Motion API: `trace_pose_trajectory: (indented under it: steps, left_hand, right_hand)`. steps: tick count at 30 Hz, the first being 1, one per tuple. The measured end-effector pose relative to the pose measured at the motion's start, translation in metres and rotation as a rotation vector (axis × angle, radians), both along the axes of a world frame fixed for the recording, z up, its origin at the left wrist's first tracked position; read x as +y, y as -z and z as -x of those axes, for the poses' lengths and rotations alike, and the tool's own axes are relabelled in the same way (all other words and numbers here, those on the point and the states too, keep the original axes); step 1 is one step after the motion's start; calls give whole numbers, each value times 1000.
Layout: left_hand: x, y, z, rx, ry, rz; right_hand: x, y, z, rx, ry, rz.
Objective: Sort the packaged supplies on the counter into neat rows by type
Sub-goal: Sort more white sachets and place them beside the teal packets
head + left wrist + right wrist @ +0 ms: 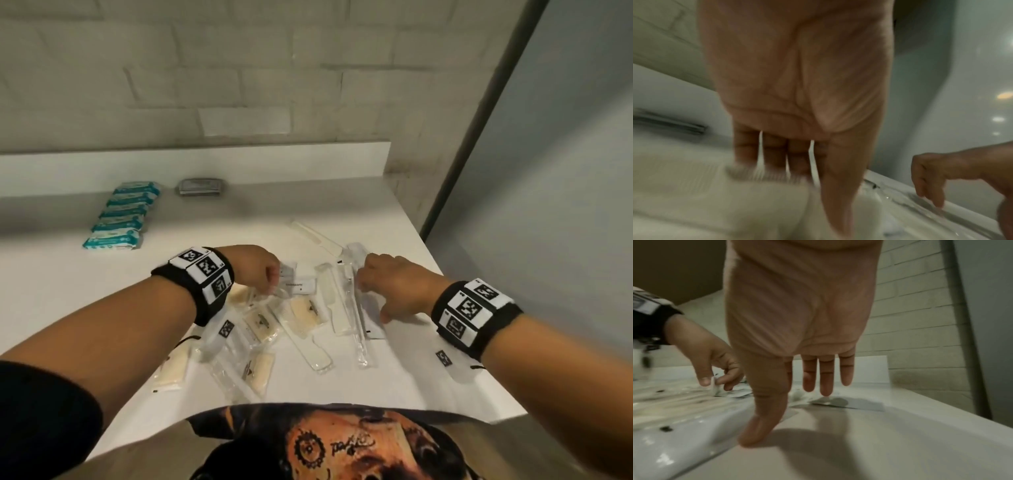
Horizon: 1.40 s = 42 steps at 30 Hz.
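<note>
- Between your two hands on the white counter (342, 387) lies the unsorted heap of clear-wrapped supplies (305, 308): cream soap bars, long toothbrush sleeves, white toothpaste sachets.
- Your left hand (255, 270) pinches a small white sachet (713, 384) between thumb and finger; lift it straight clear so the slippery wrappers beneath do not drag along.
- Your right hand (394, 287) rests with fingers straight on a long clear sleeve (352, 308), holding nothing.
- Far left, five teal wipe packets (120, 216) already form a row; start yours beside it.
- No containers show.

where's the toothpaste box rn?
Head view: the toothpaste box lies mid-counter in the loose pile, just right of the left hand, with the right hand farther to its right.
</note>
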<state>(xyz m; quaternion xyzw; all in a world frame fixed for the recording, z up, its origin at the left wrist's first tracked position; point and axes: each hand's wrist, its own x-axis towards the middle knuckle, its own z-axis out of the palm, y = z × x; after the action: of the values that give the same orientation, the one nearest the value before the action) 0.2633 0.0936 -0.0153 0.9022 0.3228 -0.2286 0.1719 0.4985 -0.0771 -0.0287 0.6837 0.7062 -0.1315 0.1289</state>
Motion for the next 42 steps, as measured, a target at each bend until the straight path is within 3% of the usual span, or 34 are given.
trace_pose_trajectory:
  steps: [2, 4, 8, 13, 19, 25, 27, 30, 33, 39, 42]
  left_hand:
    - [4, -6, 3, 82, -17, 82]
    - [6, -10, 2, 60, -36, 90]
    - [2, -4, -13, -45, -40, -58]
    - [-15, 18, -33, -9, -9, -127]
    - [0, 4, -35, -71, -26, -116]
    - [8, 3, -24, 70, -58, -223]
    - [7, 6, -25, 53, -88, -226]
    - [5, 9, -29, -5, -197, -153]
    - [3, 10, -32, -3, -259, -118]
    - [-8, 13, -40, -51, -255, -97]
    - [-15, 10, -45, -3, -213, -112]
  right_hand:
    - [-2, 4, 6, 46, -65, 9]
    - [-2, 6, 9, 71, -100, -8]
    - [0, 1, 10, 26, -108, -29]
    - [1, -6, 2, 103, 87, 57]
    - [22, -2, -36, 197, 518, -42]
    - [39, 6, -33, -10, 441, 42]
    - [42, 6, -34, 145, 479, 30]
    - [54, 2, -32, 436, 698, -129]
    - [70, 2, -21, 590, 911, -77]
    - [87, 8, 1, 142, 796, -83]
    - [91, 6, 5, 142, 766, -54]
